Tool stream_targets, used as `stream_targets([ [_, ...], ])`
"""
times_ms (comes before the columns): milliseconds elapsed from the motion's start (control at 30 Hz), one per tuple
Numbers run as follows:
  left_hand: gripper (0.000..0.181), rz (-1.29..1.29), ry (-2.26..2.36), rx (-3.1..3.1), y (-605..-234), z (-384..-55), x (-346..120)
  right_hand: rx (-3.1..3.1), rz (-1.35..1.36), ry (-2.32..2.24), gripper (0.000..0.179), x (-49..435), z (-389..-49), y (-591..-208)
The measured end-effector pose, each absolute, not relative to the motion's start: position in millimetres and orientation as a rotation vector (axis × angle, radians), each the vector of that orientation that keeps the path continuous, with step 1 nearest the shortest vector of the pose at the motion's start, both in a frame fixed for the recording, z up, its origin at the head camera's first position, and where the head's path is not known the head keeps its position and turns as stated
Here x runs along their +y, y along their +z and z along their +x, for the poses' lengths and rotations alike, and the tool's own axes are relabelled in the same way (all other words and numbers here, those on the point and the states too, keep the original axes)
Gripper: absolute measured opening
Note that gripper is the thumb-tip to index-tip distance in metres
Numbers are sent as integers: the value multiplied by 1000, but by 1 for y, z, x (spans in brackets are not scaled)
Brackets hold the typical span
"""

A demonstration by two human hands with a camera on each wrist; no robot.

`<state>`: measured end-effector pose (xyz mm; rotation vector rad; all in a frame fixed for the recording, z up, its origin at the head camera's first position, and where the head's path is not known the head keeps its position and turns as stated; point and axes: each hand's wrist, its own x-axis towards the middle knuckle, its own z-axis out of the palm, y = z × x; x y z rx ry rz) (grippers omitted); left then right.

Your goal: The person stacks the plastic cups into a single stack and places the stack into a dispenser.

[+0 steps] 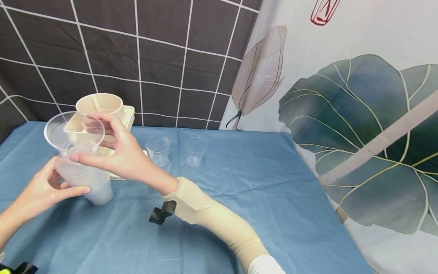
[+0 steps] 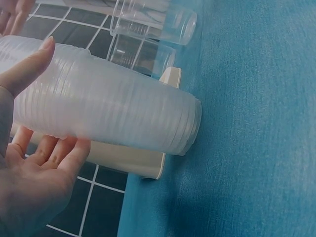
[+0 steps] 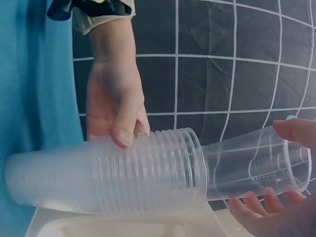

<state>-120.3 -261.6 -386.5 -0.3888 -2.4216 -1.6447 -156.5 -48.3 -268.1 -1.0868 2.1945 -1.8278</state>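
A tall stack of clear plastic cups [image 1: 99,190] stands on the blue cloth, leaning slightly. My left hand [image 1: 42,192] grips its side, thumb on one side and fingers on the other; the left wrist view shows the frosted-looking stack [image 2: 133,108] between them. At the top, my right hand [image 1: 121,152] holds the uppermost cup [image 3: 232,165] near its rim, thumb and fingers on opposite sides. That cup sits partly drawn out, its lower end still inside the stack's top in the right wrist view.
Behind the stack is a cream holder [image 1: 129,116] with a round compartment [image 1: 114,104], partly hidden by my right hand. Two clear cups, a left one [image 1: 158,146] and a right one [image 1: 196,150], stand to its right. A dark grid-patterned cloth [image 1: 161,61] hangs behind.
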Motion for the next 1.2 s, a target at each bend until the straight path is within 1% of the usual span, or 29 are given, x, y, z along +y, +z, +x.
stream_targets([
  [200,100,-393,-1636,-2429,-386,-121,-262,2247,-1064,-1779,74,-52,-157,-272],
  [433,94,-433,-1685,-2385,-385,-121,-262,2238,-1057,-1738,74,-56,-158,-272],
  [1033,92,-469,-1686,-2355,-386,-120,-262,2365,-1127,-1562,76,-61,-160,-281],
  [1200,96,-465,-1657,-2372,-386,-120,-262,2403,-1143,-1505,76,-61,-162,-284],
])
